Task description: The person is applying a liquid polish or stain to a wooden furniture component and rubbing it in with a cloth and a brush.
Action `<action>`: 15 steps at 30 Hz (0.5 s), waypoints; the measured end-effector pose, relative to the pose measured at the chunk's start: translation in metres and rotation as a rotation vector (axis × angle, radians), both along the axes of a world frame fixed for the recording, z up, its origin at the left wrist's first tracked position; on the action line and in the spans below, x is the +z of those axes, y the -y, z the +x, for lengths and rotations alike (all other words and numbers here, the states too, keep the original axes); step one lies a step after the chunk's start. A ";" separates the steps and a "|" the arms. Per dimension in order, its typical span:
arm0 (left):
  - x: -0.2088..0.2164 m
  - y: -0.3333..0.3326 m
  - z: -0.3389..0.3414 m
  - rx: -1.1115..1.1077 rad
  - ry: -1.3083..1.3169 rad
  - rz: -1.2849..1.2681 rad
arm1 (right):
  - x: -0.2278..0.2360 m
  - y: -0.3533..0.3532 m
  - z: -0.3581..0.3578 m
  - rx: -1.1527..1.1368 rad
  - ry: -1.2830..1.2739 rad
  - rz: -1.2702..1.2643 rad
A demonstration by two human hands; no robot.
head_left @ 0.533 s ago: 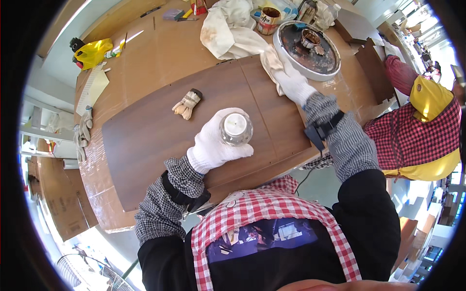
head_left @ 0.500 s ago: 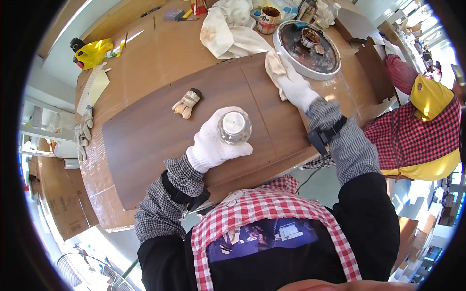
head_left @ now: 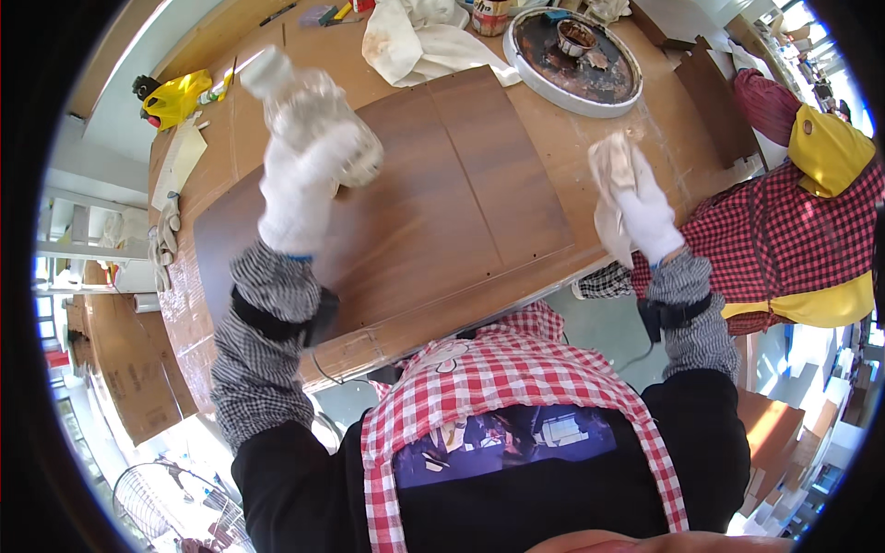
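My left hand [head_left: 302, 189], in a white glove, grips a clear bottle [head_left: 318, 111] with a white cap. The bottle is tilted, its capped end toward the far left, and both are smeared by motion above the left part of a brown wooden panel [head_left: 433, 175]. My right hand [head_left: 643, 210], also gloved, is closed around a folded off-white cloth [head_left: 610, 184]. It is off the panel's right edge, above the table's right side.
A round tray [head_left: 524, 76] with a dark-stained inside holds a small cup [head_left: 575, 39]. Left of it lies a crumpled white cloth [head_left: 410, 51]. A yellow bag [head_left: 175, 100] and grey gloves [head_left: 164, 241] lie at the left. Another person in a checked apron [head_left: 793, 230] stands at right.
My left hand has swung up and left with the bottle, now tilted, hiding the small bundle on the panel. My right hand has moved right and nearer, off the panel, with the cloth.
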State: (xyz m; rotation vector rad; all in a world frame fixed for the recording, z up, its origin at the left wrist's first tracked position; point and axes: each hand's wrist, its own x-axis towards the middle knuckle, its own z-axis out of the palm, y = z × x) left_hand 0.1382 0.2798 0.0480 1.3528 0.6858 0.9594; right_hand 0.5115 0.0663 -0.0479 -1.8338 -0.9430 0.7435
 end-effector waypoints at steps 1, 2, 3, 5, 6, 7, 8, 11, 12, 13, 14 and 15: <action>0.005 -0.011 -0.001 0.099 -0.061 0.083 | -0.002 -0.011 0.012 -0.005 0.398 -0.023; 0.005 -0.030 -0.005 0.214 -0.202 0.195 | -0.004 -0.017 0.019 -0.007 0.802 -0.050; 0.003 -0.047 -0.006 0.270 -0.145 0.180 | -0.008 -0.023 0.020 0.003 0.793 -0.050; -0.003 -0.091 -0.024 0.315 -0.332 0.339 | -0.017 -0.035 0.015 -0.033 1.014 0.050; -0.006 -0.105 -0.027 0.318 -0.340 0.336 | -0.022 -0.039 0.008 -0.020 0.936 0.134; -0.007 -0.116 -0.028 0.332 -0.372 0.306 | -0.029 -0.039 0.004 -0.017 0.929 0.135; -0.007 -0.124 -0.029 0.353 -0.405 0.280 | -0.043 -0.039 -0.002 -0.003 0.951 0.166; -0.023 -0.141 -0.028 0.473 -0.389 0.419 | -0.085 -0.035 -0.012 0.061 0.838 0.197; -0.028 -0.149 -0.031 0.427 -0.404 0.342 | -0.083 -0.035 -0.016 0.083 0.858 0.117; -0.037 -0.157 -0.035 0.449 -0.415 0.352 | -0.082 -0.034 -0.020 0.102 0.877 0.036; -0.042 -0.163 -0.035 0.479 -0.478 0.363 | -0.085 -0.033 -0.020 0.109 0.871 0.056; -0.047 -0.168 -0.038 0.509 -0.540 0.372 | -0.087 -0.033 -0.019 0.099 0.861 0.058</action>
